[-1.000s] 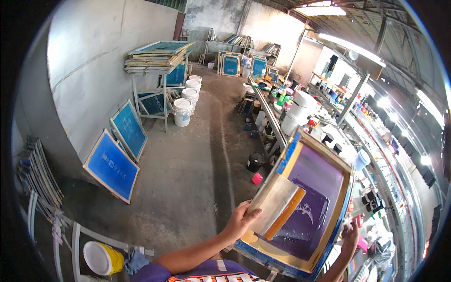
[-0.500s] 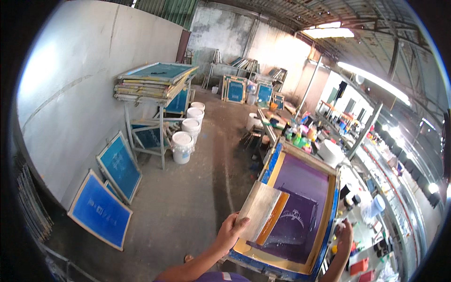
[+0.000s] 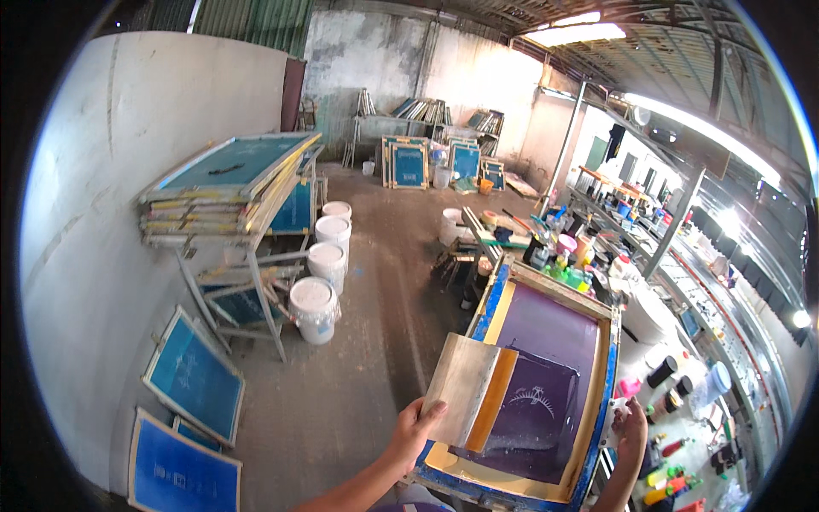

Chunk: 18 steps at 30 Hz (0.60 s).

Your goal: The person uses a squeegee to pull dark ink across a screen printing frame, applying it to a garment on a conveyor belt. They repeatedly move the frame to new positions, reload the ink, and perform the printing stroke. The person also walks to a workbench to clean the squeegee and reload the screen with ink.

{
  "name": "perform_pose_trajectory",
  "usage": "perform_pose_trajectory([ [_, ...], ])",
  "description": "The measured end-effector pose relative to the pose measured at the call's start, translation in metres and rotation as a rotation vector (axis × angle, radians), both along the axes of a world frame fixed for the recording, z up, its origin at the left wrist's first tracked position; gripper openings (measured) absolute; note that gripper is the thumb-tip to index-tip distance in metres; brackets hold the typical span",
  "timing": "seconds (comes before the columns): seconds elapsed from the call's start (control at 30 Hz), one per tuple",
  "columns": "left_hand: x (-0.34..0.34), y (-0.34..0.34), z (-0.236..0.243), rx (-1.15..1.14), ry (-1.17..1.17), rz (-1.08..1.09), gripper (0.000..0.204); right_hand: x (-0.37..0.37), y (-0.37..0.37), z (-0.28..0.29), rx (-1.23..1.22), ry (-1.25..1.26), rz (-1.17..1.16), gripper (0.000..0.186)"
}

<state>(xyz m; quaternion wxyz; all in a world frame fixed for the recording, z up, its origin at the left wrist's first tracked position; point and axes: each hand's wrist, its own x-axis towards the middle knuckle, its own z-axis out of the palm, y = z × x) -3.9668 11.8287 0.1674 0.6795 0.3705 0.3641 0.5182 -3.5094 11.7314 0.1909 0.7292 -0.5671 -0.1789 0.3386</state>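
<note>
My left hand (image 3: 420,429) is closed round the lower left edge of a wide wooden squeegee (image 3: 461,380) with an orange blade (image 3: 492,399). The squeegee is tilted over the left side of a screen printing frame (image 3: 607,375). Purple mesh (image 3: 546,328) fills that frame, bordered by yellowish tape and blue edges. A pale curved design (image 3: 533,398) shows in the mesh, with wet-looking streaks below it. Just beyond the frame's right edge, my right hand (image 3: 630,429) has its fingers curled in. Something small and whitish shows at its fingertips, too small to name.
Right of the frame, a table carries bottles (image 3: 661,371) and a white tub (image 3: 710,384). Colourful containers (image 3: 573,260) crowd its far end. At left stand white buckets (image 3: 313,307), a rack of stacked screens (image 3: 230,166) and a blue screen (image 3: 183,465) against the wall.
The view has shifted, so the rack and buckets at left appear lower and farther left. Both hands keep nearly the same places by the frame, the squeegee still in my left hand.
</note>
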Motion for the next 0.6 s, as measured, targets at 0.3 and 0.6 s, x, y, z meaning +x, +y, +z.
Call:
perform_pose_trajectory([
  [0.3, -0.032, 0.217, 0.008, 0.056, -0.009, 0.255, 0.045, -0.026, 0.297, 0.02, 0.21, 0.208, 0.363, 0.026],
  [0.6, -0.158, 0.4, 0.022, 0.108, 0.143, 0.476, 0.058, -0.155, 0.591, 0.01, 0.226, 0.459, 0.711, 0.027],
])
